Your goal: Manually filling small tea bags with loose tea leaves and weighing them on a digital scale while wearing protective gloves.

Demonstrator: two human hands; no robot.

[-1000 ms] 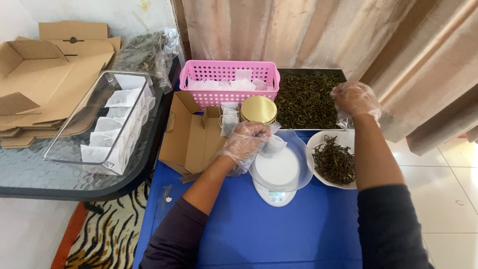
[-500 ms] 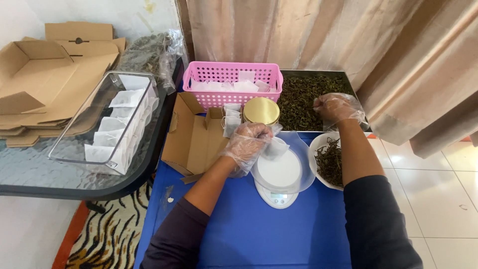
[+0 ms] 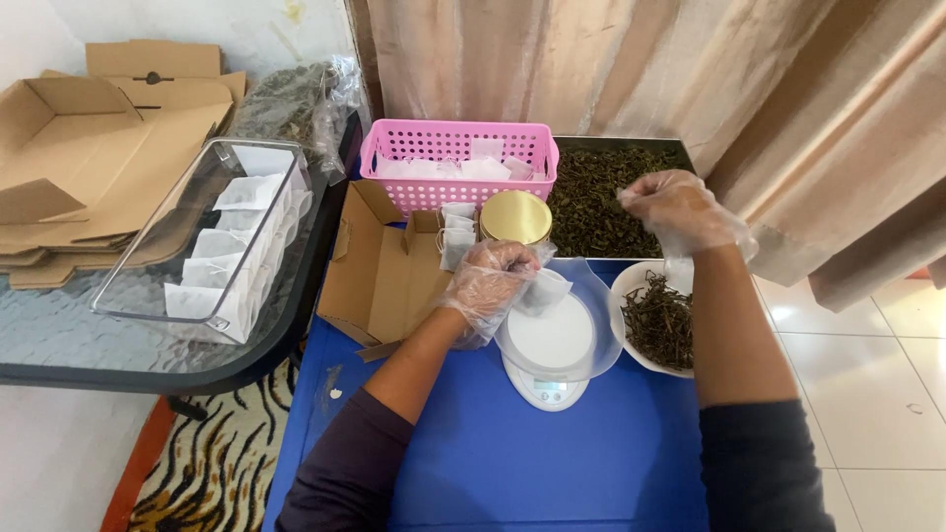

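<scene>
Both my hands wear thin clear plastic gloves. My left hand (image 3: pixel 488 281) holds a small white tea bag (image 3: pixel 542 289) above the white kitchen scale (image 3: pixel 547 345) on the blue table. My right hand (image 3: pixel 680 210) hovers over the metal tray of dried dark leaves (image 3: pixel 596 197), fingers pinched together; I cannot make out whether leaves are between them. A white bowl (image 3: pixel 631 286) with dried leaves sits just below that hand, right of the scale.
A pink basket (image 3: pixel 453 148) with white bags stands behind a gold tin lid (image 3: pixel 514 217). An open cardboard box (image 3: pixel 379 266) lies left of the scale. A clear tray (image 3: pixel 212 241) with filled bags and flat cartons (image 3: pixel 89 148) rest on the glass side table. Curtain behind.
My right hand moved left and down into the leaf tray, then lifted slightly with fingers pinched. My left hand stayed over the scale with the tea bag.
</scene>
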